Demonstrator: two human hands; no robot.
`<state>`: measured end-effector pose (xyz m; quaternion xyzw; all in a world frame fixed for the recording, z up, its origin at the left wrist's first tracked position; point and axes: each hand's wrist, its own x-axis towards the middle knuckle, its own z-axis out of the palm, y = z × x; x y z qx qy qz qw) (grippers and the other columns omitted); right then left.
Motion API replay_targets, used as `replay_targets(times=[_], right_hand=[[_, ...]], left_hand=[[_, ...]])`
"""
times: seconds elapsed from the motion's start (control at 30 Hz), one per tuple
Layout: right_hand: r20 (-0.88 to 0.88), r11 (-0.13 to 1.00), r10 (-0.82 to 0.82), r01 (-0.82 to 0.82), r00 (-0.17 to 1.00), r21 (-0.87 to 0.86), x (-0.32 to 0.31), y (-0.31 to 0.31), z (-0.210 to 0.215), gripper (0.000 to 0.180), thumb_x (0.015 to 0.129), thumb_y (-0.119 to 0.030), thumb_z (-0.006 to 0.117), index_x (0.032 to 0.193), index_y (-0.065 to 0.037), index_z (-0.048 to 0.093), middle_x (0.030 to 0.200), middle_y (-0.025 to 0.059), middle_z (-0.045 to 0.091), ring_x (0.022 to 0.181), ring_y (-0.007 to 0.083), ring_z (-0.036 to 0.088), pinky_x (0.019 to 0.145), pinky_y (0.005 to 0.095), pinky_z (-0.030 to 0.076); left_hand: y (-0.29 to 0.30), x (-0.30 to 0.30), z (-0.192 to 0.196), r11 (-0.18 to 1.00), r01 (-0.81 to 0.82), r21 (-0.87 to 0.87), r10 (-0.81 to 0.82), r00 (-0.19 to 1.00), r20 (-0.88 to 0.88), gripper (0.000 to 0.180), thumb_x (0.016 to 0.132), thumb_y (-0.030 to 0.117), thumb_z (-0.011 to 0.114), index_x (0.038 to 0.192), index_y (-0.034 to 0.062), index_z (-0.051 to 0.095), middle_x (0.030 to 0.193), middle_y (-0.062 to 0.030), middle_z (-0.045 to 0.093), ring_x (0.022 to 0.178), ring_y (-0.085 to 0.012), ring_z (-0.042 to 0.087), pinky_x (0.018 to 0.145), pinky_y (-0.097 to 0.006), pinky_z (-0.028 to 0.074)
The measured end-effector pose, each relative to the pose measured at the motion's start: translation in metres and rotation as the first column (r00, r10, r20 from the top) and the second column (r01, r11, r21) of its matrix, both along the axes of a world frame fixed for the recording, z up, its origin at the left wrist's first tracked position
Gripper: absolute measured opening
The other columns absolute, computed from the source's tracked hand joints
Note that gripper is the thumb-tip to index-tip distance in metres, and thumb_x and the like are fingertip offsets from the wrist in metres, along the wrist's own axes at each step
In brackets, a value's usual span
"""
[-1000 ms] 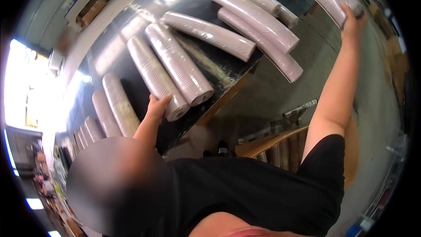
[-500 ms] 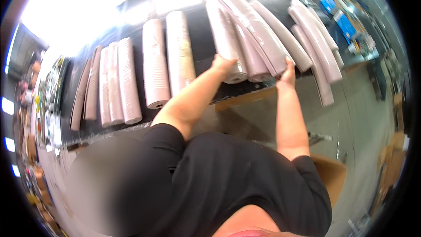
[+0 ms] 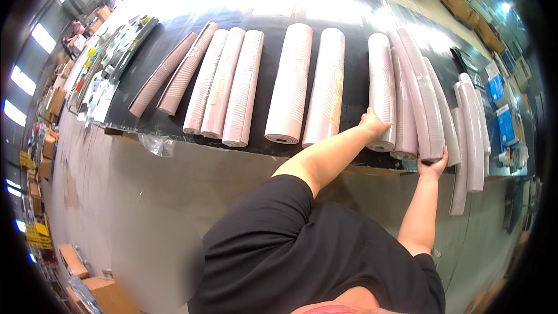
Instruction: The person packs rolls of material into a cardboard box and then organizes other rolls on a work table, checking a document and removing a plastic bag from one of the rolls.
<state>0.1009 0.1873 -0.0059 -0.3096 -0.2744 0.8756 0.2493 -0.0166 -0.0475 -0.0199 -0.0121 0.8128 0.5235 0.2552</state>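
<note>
Several pale pink rolls of ribbed sheet material, wrapped in clear film, lie side by side on a black-topped table (image 3: 256,157). My left hand (image 3: 373,124) is closed over the near end of one wrapped roll (image 3: 381,81). At the near end of a thick roll (image 3: 419,99) that lies partly over its neighbours, my right hand (image 3: 433,166) grips from below, thumb up along its right side. Between these two sits another roll (image 3: 403,134), touched by neither hand as far as I can see.
Two thick rolls (image 3: 289,87) and several thinner ones (image 3: 244,87) lie to the left. At the right, rolls (image 3: 474,139) overhang the table edge near blue boxes (image 3: 505,125). Clear plastic film (image 3: 157,144) hangs off the front edge. Cardboard boxes (image 3: 107,293) stand on the floor.
My view has swung left, so the table and rolls appear farther right and more of the left side shows. Both hands stay at the near ends of the same rolls.
</note>
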Motion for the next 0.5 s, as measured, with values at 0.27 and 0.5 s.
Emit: replay_targets(times=[0.27,0.5], right_hand=[[0.157,0.957,-0.055,0.096,0.986,-0.273,0.003,0.023,-0.013,0.064,0.082,-0.053,0.062,0.135,-0.018,0.051,0.136,0.0099,0.051,0.120,0.0337,0.049,0.095,0.0529,0.046],[0.209,0.850,0.510,-0.453,0.834,-0.267,0.032,0.055,-0.039,0.059,0.087,-0.055,0.057,0.128,-0.013,0.060,0.124,0.0062,0.061,0.112,0.0263,0.055,0.093,0.0433,0.047]], left_hand=[[0.008,0.008,-0.002,0.999,-0.049,-0.020,0.047,0.996,-0.073,0.099,0.076,0.039,0.078,0.146,-0.0066,0.024,0.139,-0.0310,0.042,0.127,-0.0394,0.050,0.105,-0.040,0.045],[-0.008,0.012,0.011,0.999,-0.013,-0.040,0.013,1.000,-0.009,0.105,0.076,0.040,0.078,0.150,-0.0029,0.016,0.141,-0.0292,0.040,0.129,-0.0396,0.048,0.107,-0.041,0.043]])
